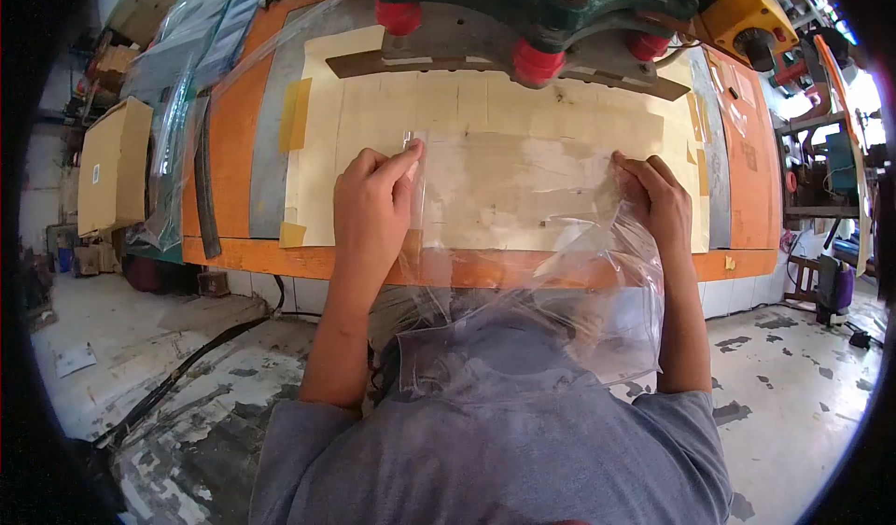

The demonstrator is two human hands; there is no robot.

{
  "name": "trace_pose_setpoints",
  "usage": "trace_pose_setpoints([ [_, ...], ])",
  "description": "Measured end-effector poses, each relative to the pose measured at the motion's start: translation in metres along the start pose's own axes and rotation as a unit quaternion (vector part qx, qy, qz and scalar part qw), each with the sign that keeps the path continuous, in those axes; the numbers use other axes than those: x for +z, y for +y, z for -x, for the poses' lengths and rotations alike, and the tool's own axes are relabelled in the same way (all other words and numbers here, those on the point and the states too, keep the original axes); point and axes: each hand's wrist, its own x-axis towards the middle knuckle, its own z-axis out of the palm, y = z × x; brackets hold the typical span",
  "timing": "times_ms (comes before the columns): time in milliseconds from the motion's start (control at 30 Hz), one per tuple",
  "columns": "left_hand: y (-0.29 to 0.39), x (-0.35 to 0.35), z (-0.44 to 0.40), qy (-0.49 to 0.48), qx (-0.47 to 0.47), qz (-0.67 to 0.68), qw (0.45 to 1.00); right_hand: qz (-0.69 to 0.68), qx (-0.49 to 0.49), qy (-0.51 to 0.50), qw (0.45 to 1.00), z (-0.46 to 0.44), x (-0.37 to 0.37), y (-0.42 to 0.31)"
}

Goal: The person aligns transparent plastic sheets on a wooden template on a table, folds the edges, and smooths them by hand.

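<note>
At ten and two o'clock, my left hand (371, 194) and right hand (661, 198) pinch the plastic sheet (611, 278), likely light, limp, slippery, best held by its far corners.

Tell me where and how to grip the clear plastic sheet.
Pinch the clear plastic sheet near its two far corners, coming from either side, as the left hand and right hand do. The far part lies flatter over the table; the near part hangs creased and would probably bunch.
</note>
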Motion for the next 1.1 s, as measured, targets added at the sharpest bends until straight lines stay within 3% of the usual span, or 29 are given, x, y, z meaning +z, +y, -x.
trace_pose_setpoints([
  [200, -0.001, 0.012, -0.009, 0.017, 0.03, -0.002, 0.999, -0.009, 0.032, 0.008, 0.999, -0.009, 0.004, 0.012],
  [500, -0.006, 0.036, -0.057, 0.042, 0.057, -0.011, 0.997, -0.046, -0.009, 0.017, 0.999, -0.044, 0.0, 0.031],
  [633, -0.003, 0.037, -0.064, 0.037, 0.031, -0.029, 0.998, -0.214, -0.024, -0.021, 0.976, -0.052, 0.013, 0.056],
  [700, -0.003, 0.038, -0.063, 0.041, 0.03, -0.029, 0.998, -0.081, -0.046, 0.057, 0.994, -0.051, 0.011, 0.041],
  [833, -0.002, 0.04, -0.062, 0.047, 0.028, -0.067, 0.996, -0.163, -0.005, 0.055, 0.985, -0.05, 0.012, 0.04],
  [1100, -0.003, 0.04, -0.063, 0.039, 0.024, -0.071, 0.996, -0.016, 0.005, 0.039, 0.999, -0.054, 0.015, 0.051],
])
